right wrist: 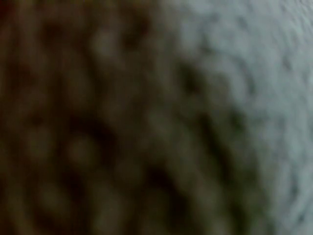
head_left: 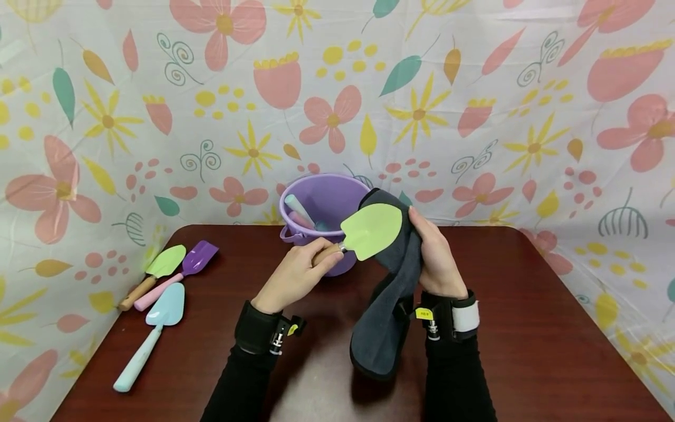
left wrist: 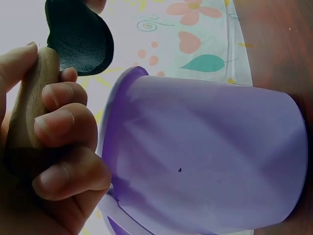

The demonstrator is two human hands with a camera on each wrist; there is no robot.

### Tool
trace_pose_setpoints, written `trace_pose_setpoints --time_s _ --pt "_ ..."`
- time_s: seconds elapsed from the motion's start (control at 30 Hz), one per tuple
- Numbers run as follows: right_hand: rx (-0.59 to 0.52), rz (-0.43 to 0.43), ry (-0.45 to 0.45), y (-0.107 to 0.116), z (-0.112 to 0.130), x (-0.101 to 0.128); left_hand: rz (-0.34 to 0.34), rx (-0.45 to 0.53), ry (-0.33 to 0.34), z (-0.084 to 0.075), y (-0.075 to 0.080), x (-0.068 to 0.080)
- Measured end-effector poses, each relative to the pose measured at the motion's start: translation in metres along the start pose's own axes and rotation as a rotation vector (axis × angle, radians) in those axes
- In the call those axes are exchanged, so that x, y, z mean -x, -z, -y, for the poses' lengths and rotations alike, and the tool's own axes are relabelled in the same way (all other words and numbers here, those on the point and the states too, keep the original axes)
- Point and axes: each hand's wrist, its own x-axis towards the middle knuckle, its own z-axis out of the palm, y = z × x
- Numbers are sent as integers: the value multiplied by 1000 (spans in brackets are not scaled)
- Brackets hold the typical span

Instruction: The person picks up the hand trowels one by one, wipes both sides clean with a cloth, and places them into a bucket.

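Note:
My left hand point(head_left: 303, 266) grips the wooden handle point(left wrist: 29, 110) of a light green toy trowel point(head_left: 371, 230), whose blade is held up in front of a purple bucket point(head_left: 321, 208). A dark grey cloth point(head_left: 387, 299) hangs from my right hand point(head_left: 435, 255), which holds it against the back of the blade with the thumb at the blade's right edge. In the left wrist view the fingers point(left wrist: 63, 129) curl round the handle beside the bucket point(left wrist: 205, 156). The right wrist view is filled by blurred cloth point(right wrist: 156, 117).
On the left of the dark wooden table point(head_left: 527, 328) lie a green trowel point(head_left: 155, 274), a purple shovel with a pink handle point(head_left: 181, 271) and a light blue trowel point(head_left: 153, 334). More tool handles point(head_left: 302, 212) stand inside the bucket. Flowered sheeting point(head_left: 337, 88) walls the table.

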Motion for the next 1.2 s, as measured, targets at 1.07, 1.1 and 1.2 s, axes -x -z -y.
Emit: trace_pose_setpoints --time_s 1.07,1.1,1.2 --pt "-274 136 135 11 8 9 -24 -68 30 6 3 -1" --pt "-275 135 138 10 8 8 -32 -79 35 6 3 0" --pt "-240 134 142 9 10 8 -57 -108 44 7 4 0"
